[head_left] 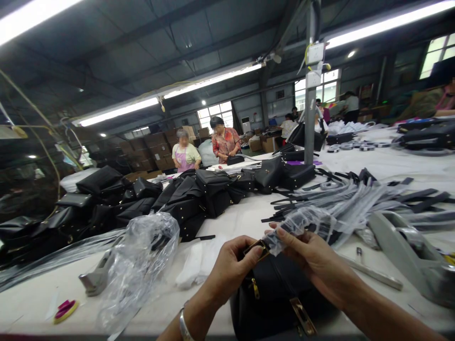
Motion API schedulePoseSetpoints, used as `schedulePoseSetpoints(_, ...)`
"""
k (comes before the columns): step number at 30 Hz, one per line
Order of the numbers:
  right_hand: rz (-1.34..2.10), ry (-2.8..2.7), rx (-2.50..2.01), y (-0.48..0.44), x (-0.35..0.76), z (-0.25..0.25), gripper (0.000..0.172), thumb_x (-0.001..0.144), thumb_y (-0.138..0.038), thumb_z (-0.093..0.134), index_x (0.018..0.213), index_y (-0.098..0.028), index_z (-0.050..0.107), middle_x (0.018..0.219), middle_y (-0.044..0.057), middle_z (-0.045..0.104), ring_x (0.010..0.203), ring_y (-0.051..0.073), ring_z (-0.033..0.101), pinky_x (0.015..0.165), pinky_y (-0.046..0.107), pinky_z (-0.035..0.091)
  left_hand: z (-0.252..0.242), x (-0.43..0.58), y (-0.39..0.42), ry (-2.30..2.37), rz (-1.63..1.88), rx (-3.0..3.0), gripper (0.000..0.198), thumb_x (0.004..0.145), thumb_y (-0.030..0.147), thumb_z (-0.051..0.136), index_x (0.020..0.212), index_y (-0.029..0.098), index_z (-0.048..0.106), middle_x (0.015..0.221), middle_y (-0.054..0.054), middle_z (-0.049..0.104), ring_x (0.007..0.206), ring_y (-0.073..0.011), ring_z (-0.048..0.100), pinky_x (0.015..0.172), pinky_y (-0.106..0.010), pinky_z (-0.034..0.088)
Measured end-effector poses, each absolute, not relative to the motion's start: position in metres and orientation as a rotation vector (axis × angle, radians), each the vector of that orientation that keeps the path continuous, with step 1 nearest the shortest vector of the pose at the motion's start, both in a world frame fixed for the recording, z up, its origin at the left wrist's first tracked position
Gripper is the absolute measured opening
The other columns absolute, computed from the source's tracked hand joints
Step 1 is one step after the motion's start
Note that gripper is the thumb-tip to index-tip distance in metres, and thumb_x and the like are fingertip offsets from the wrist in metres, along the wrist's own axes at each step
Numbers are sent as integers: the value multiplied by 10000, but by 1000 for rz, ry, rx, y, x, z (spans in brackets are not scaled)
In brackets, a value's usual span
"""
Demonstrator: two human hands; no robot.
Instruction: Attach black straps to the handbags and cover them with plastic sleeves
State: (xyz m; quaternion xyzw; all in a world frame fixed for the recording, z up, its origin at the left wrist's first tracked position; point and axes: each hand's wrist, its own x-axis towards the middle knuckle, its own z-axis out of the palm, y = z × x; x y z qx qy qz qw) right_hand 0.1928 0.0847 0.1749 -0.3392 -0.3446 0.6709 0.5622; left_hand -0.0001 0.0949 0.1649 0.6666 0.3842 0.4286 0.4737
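My left hand pinches a gold rectangular buckle above a black handbag. A strap wrapped in clear plastic runs from beside the buckle, and my right hand grips its near end. Whether the strap passes through the buckle is hard to make out. Below both hands the handbag lies on the table, with a gold zipper pull and a second gold fitting on top. My right forearm covers part of its right side.
Black bags are piled across the table's far left. Plastic-wrapped straps lie to the right, beside a grey tape dispenser and a metal bar. Crumpled clear plastic covers part of another dispenser. Two people stand behind.
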Motion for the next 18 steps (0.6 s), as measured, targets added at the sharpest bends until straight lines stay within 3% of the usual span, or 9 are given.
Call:
schedulePoseSetpoints(4,1597,-643,-745,84,188,176,334,752,-379,855,1020,-195,780,910,36,793,769,138,708,796,216,561,160,6,97,999,1100,1637,278,902,395,656,802,136,643,663,29,508,613,-101,401,562,-205,311)
schedulePoseSetpoints(12,1576,-662,-701,73,176,157,345,816,-466,785,1059,-221,780,1105,53,770,1102,214,679,1014,311,510,161,21,94,1049,1167,1739,255,904,386,675,828,142,679,740,-2,609,686,-124,498,625,-213,379)
schedulePoseSetpoints(14,1572,-693,-666,71,172,155,338,830,-463,772,1057,-213,782,1152,66,755,1171,243,645,1063,362,482,159,22,95,1012,1198,1660,232,886,370,708,957,152,669,757,-4,637,695,-131,540,646,-217,413)
schedulePoseSetpoints(16,1568,-723,-642,69,167,153,342,832,-460,770,1069,-214,778,1194,68,738,1225,259,610,1100,388,450,157,22,97,975,1255,1597,369,866,329,738,1180,183,612,810,-6,666,707,-139,584,670,-228,454)
schedulePoseSetpoints(18,1591,-747,-636,67,163,148,360,834,-463,765,1104,-224,763,1240,65,716,1268,266,578,1126,408,423,154,23,100,970,1323,1632,425,869,299,736,1267,221,607,939,-34,678,793,-159,628,708,-244,490)
